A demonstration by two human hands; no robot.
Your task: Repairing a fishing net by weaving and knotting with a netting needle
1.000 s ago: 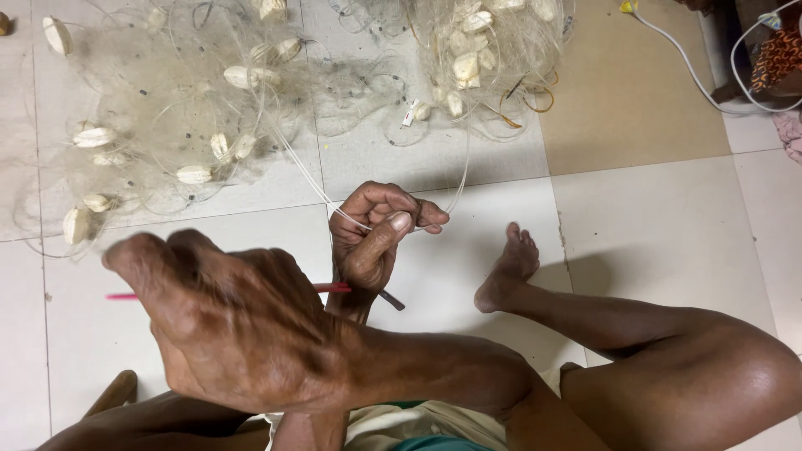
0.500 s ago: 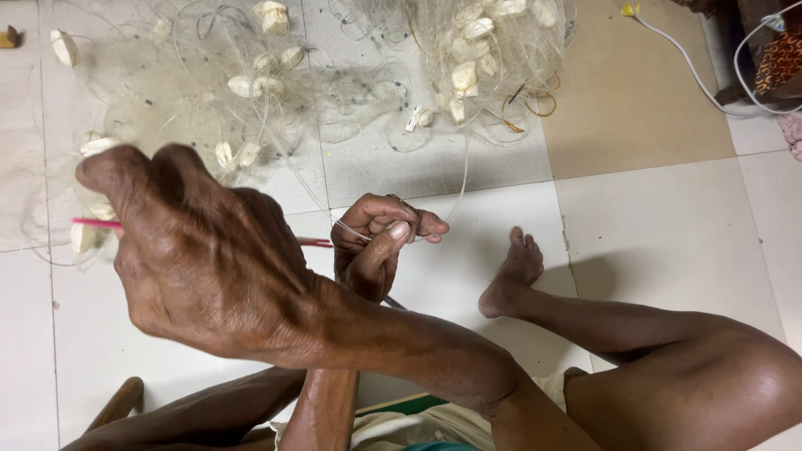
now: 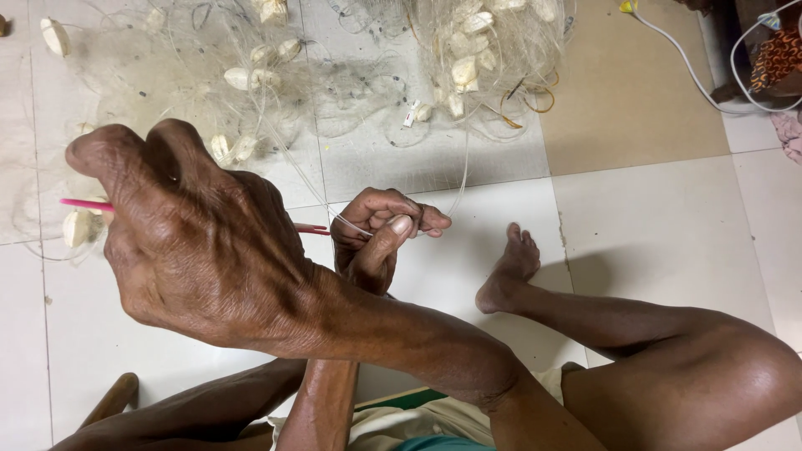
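My right hand (image 3: 192,250) is raised close to the camera at the left, closed around a thin pink netting needle (image 3: 82,204) whose ends stick out on both sides of the fist. My left hand (image 3: 378,238) is lower, near the middle, with thumb and fingers pinching a thin pale line of the fishing net (image 3: 351,108). The net lies spread over the tiled floor ahead, dotted with several white floats (image 3: 238,78). A taut strand runs from my left hand up to the heap.
My bare right leg and foot (image 3: 510,271) stretch out on the floor at the right. A white cable (image 3: 677,63) runs along the top right, next to a patterned cloth (image 3: 777,58). A wooden piece (image 3: 113,397) shows at the bottom left.
My right hand has risen and swung left, toward the camera, carrying the pink needle. My left hand has kept its pinch on the line and barely moved.
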